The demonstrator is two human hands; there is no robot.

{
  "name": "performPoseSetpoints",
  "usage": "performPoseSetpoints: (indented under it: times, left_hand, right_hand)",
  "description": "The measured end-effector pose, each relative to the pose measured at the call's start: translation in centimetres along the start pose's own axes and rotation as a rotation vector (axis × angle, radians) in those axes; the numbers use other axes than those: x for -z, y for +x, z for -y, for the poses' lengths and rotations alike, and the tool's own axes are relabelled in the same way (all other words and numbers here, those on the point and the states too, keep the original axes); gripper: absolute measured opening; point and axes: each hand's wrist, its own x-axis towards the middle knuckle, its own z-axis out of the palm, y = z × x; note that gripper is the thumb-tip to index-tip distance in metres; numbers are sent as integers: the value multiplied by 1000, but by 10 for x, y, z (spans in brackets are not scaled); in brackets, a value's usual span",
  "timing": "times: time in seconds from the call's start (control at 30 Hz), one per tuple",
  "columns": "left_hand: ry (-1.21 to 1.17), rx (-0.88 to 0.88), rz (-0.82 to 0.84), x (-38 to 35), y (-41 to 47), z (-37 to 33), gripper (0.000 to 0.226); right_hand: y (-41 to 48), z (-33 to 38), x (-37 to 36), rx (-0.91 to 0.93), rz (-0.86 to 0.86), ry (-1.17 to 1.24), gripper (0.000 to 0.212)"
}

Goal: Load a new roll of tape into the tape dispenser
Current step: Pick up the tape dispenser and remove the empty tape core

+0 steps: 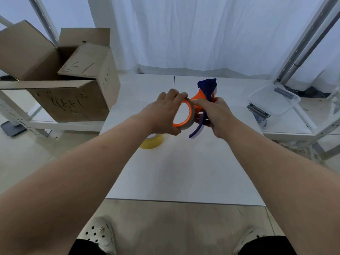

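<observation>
My left hand (165, 115) grips a thin brown ring, a nearly bare tape core (191, 115), that sits around the orange wheel of the tape dispenser (199, 96). The dispenser is orange with a dark blue head and a curved blue handle; my right hand (215, 115) holds its body from the right, above the white table (184, 172). A full yellow tape roll (153, 142) lies flat on the table just below my left wrist, partly hidden by it.
An open cardboard box (73, 100) stands on a shelf at the left. A clear plastic container (274, 100) rests on a metal rack at the right. White curtains hang behind the table. My feet in white clogs show below the table's front edge.
</observation>
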Motion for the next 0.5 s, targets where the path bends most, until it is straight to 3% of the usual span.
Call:
performPoseSetpoints:
  times: [0.13,0.33,0.5]
  left_hand:
    - [-47,51,-9,1,1,11,108]
    - [-23,43,-4,1,-4,20,106]
    - [-174,37,-17,5,-9,21,101]
  right_hand:
    - [-3,3,-2,-9,47,4,63]
    - [-6,8,-5,12,55,10,58]
    - [-5,5,5,16,9,14,55]
